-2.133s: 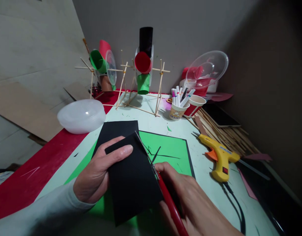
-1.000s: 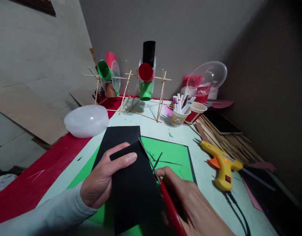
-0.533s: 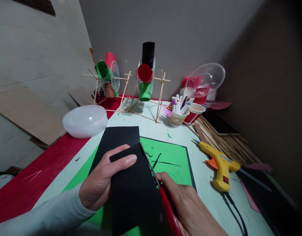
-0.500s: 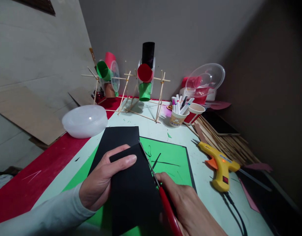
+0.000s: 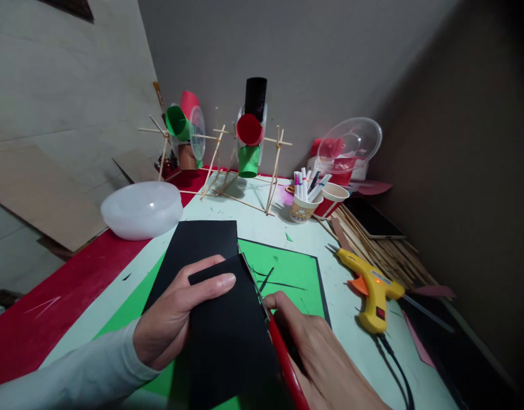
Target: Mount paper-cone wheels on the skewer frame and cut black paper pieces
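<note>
My left hand [image 5: 176, 307] pinches a sheet of black paper [image 5: 230, 336] between thumb and fingers near its top edge. In my right hand [image 5: 319, 353] are red-handled scissors [image 5: 285, 356], their blades along the right edge of that sheet. Thin black offcuts [image 5: 283, 283] lie on the green paper [image 5: 287, 267] just beyond the blades. Another piece of black paper [image 5: 202, 236] rests flat behind my left hand. Part of the scissor handles is hidden inside my right hand.
A yellow glue gun [image 5: 375, 285] with a cord lies at right, near wooden sticks [image 5: 372, 245]. Behind stand a cup of markers [image 5: 304, 205], a red-and-white cup [image 5: 332, 199] and stick frames carrying coloured paper tubes [image 5: 250, 130]. A translucent bowl [image 5: 142, 210] sits at left.
The scissor blades have shifted slightly against the black paper's right edge. My left hand keeps its hold, and the whole view has drifted a little.
</note>
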`<action>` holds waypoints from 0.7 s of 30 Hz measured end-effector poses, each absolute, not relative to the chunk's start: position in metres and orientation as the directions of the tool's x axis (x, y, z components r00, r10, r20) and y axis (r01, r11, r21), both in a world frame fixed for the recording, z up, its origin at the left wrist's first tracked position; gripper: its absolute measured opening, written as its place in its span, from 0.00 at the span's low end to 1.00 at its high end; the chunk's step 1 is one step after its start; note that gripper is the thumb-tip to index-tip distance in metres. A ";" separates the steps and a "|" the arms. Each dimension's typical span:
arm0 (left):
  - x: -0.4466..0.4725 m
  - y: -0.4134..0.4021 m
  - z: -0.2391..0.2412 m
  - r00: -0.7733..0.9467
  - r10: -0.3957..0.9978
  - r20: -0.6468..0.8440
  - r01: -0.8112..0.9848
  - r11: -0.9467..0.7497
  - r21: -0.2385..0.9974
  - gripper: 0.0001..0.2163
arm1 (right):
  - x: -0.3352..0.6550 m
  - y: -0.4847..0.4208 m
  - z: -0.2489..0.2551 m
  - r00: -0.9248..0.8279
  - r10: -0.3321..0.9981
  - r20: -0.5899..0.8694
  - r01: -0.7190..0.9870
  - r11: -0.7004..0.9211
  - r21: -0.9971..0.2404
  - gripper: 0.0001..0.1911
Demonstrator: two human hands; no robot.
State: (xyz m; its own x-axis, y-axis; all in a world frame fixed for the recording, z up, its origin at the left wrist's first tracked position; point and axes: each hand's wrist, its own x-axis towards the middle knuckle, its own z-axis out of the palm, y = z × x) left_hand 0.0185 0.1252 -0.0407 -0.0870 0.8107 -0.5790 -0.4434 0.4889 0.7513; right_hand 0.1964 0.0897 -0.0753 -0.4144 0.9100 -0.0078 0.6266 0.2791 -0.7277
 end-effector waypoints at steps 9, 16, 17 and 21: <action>0.020 0.126 -0.041 -0.074 0.800 -0.596 -0.411 0.520 0.749 0.23 | 0.191 0.093 -0.076 -0.463 0.882 -0.087 0.529 0.195 -0.826 0.07; 0.016 0.129 -0.051 -0.045 0.798 -0.601 -0.386 0.541 0.747 0.23 | 0.186 0.093 -0.071 -0.416 0.896 -0.157 0.567 0.121 -0.815 0.05; 0.014 0.130 -0.054 -0.024 0.795 -0.606 -0.388 0.551 0.739 0.24 | 0.186 0.093 -0.072 -0.415 0.898 -0.144 0.563 0.130 -0.816 0.06; 0.010 0.133 -0.064 0.021 0.782 -0.623 -0.406 0.576 0.709 0.26 | 0.190 0.093 -0.074 -0.339 0.939 -0.055 0.586 0.165 -0.794 0.12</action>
